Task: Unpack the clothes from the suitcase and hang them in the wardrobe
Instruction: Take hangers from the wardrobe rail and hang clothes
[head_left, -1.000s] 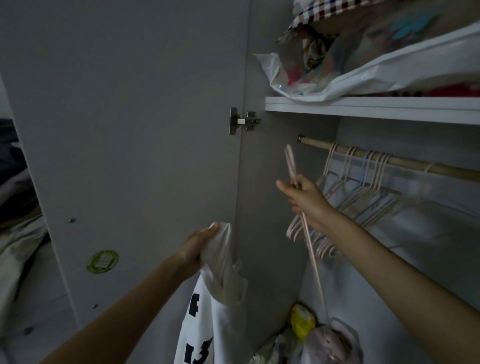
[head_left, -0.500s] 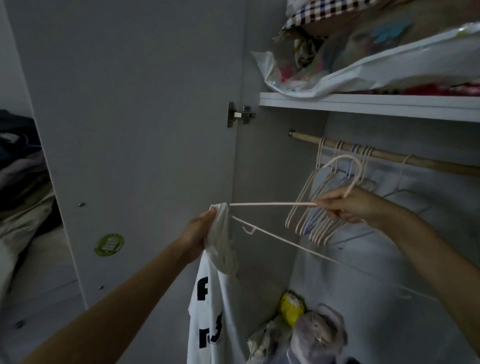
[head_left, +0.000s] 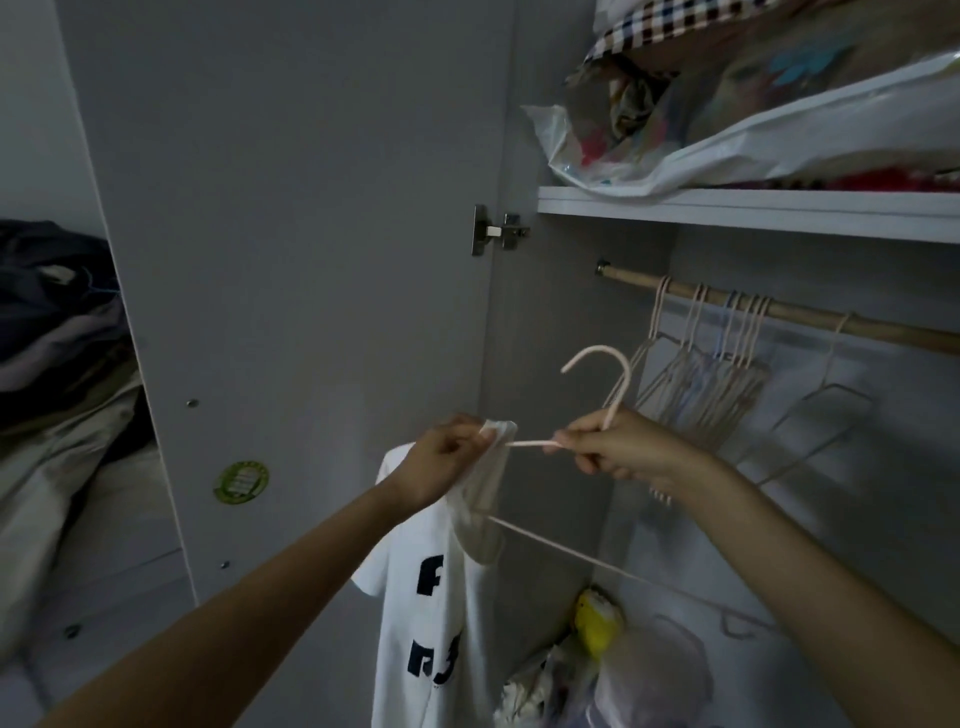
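While one arm of the pale pink wire hanger (head_left: 597, 395) is fed into its collar, the white printed T-shirt (head_left: 436, 597) is held up.
The collar is pinched by the left hand (head_left: 441, 462); the hanger's neck is gripped by the right hand (head_left: 618, 447).

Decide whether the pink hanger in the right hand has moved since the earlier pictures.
Yes. The pink hanger has come away from the wooden rail, leftward into the white T-shirt.

One white T-shirt (head_left: 431, 597), one held hanger (head_left: 605, 395) — two hands, one rail (head_left: 779, 312).
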